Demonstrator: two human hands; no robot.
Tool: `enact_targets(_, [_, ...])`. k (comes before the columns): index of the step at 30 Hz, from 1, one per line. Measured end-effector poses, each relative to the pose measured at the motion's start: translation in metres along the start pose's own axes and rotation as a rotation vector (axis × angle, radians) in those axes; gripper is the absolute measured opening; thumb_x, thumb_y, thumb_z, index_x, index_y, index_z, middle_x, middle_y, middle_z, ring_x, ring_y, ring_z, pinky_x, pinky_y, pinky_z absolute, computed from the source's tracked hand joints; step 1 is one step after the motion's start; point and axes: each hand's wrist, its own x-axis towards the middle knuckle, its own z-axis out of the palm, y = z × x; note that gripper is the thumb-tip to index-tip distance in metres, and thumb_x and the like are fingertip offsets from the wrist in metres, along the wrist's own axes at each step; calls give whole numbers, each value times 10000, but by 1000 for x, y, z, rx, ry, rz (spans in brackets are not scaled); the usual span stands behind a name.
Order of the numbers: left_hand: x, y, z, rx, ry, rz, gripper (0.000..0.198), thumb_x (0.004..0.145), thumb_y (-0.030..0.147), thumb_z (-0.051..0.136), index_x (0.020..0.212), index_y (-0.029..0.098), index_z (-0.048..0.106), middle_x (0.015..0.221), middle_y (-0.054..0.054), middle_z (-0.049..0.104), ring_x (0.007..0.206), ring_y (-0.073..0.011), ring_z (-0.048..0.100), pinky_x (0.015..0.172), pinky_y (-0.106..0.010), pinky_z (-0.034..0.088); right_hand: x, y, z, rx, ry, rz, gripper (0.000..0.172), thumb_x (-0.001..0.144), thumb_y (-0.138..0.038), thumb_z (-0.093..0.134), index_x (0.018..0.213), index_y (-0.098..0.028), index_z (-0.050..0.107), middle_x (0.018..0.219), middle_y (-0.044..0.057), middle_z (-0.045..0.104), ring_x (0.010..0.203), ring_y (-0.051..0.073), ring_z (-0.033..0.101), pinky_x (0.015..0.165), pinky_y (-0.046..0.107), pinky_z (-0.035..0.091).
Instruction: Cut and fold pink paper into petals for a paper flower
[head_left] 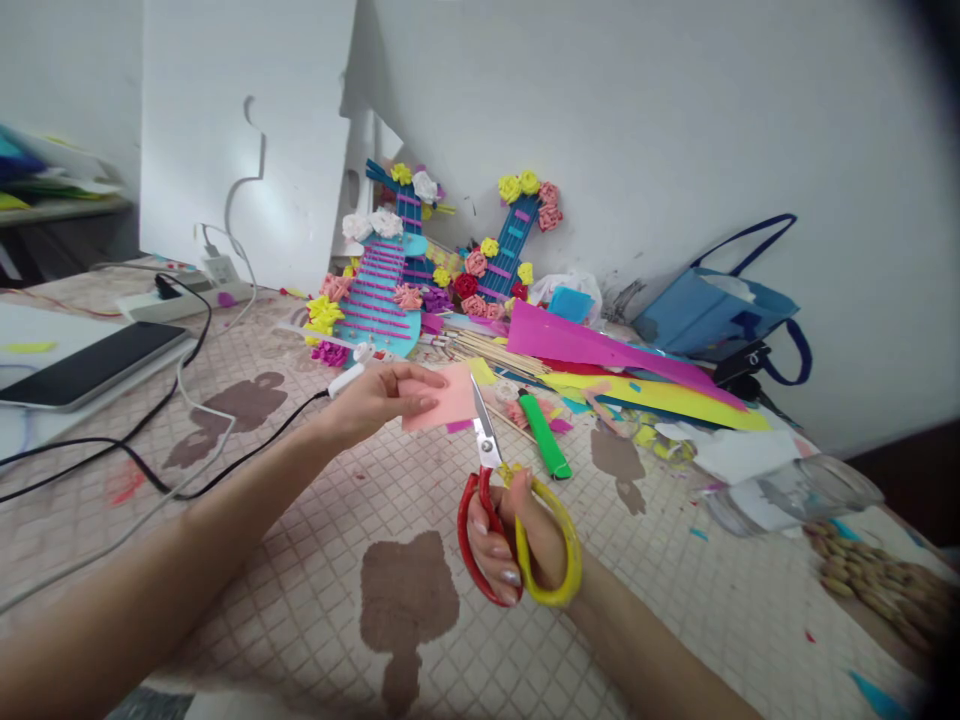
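Note:
My left hand (375, 398) pinches a small pink paper square (444, 403) above the table. My right hand (517, 535) grips scissors (495, 500) with one red and one yellow handle loop. The scissor blades point up and meet the right edge of the pink paper. Both hands hover over the checked tablecloth (315, 590) near the table's middle.
Behind stand blue paper-craft models with paper flowers (390, 290). Coloured paper sheets (600, 350), wooden sticks, a green cutter (546, 436), a blue bag (712, 310), a clear jar (795, 495) lie right. Left are a phone (90, 365), power strip (180, 298) and cables.

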Motion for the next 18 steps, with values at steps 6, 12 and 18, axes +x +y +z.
enact_targets(6, [-2,3,1,109,-38,36,247,728,257,759,954,173,704,1087,-62,673,755,-83,620,604,-151,489,-3,-7,6,2,1,52,706,744,-808,385,807,-135,587,563,-36,465,432,78,463,395,231,497])
enact_targets(12, [-4,3,5,162,-84,65,247,729,247,760,960,177,709,1076,-67,684,920,-137,627,715,-186,499,-3,-9,4,-18,5,42,722,755,-813,343,811,-132,576,579,-34,468,430,72,454,407,240,501])
enact_targets(18, [-3,2,5,163,-97,64,243,739,248,754,967,179,704,1093,-70,682,950,-142,621,760,-200,496,-2,-9,4,-43,14,39,712,736,-834,334,768,-151,535,565,-49,441,404,65,420,379,229,473])
